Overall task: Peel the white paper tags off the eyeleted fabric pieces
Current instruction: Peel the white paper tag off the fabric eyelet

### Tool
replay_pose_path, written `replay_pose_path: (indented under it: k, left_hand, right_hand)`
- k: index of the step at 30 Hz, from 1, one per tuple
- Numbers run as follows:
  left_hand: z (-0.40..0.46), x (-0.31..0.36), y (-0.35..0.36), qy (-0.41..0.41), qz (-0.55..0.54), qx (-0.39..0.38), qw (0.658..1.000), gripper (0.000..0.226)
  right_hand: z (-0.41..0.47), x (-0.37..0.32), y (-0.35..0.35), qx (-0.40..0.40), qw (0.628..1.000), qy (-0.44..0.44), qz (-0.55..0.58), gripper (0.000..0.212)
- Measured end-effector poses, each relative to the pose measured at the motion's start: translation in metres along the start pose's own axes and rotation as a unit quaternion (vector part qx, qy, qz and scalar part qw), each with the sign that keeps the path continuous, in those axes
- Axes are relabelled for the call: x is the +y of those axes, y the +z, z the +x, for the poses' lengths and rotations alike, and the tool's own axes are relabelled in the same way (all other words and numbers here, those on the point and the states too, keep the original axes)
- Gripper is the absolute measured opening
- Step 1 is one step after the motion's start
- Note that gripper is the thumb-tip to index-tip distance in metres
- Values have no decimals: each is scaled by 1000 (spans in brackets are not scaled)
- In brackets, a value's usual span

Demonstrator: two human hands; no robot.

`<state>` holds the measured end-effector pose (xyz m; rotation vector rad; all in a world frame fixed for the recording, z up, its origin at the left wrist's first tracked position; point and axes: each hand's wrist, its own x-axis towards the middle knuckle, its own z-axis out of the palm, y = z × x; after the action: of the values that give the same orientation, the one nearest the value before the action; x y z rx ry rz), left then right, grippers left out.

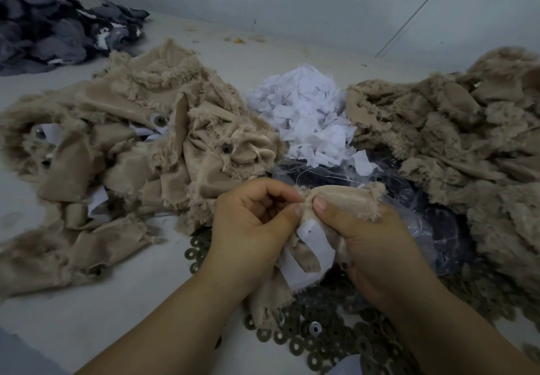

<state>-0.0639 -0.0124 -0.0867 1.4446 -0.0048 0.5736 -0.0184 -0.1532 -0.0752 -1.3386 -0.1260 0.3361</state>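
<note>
Beige fabric piece [336, 199] pinched by left hand [248, 222] and right hand [359, 234]; white paper tag [317, 241] attached, may tear if yanked.

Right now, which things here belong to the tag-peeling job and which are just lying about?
Job:
- fabric piece, held by left hand and right hand
- its paper tag
- tan pile with tags
- heap of peeled tags
- tan pile on the right

Lying about:
- dark fabric heap
- washers
- plastic bag

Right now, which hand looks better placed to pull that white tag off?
Probably the left hand: its thumb lies beside the white paper tag, while the right hand grips the tan fabric piece, steadying it.
</note>
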Motion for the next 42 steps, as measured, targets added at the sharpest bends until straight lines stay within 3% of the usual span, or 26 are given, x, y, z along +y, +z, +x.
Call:
replay_pose_path:
  k: [7,19,28,31,34,38,42]
  left_hand:
    - [-1,0,0,4,5,12,1000,29]
    - [0,-3,1,53,83,9,995,22]
    - [5,2,-7,64,100,-68,991,21]
    - [7,4,-12,75,115,-129,982,15]
    - [5,3,-9,104,148,-157,971,20]
    - [6,2,-9,80,133,-145,977,9]
    - [6,1,-8,65,99,-99,988,8]
  right_hand:
    - [-1,-1,-1,3,1000,-21,-7,25]
    - [-1,3,-4,-4,996,-70,-50,27]
    - [1,1,-5,23,998,-42,-35,31]
    - [1,-2,-4,22,998,-45,-40,8]
    - [4,0,-7,35,997,-49,-55,20]
    - [3,0,-6,41,995,-61,-65,17]
    - [-1,-1,-3,46,981,-118,-145,15]
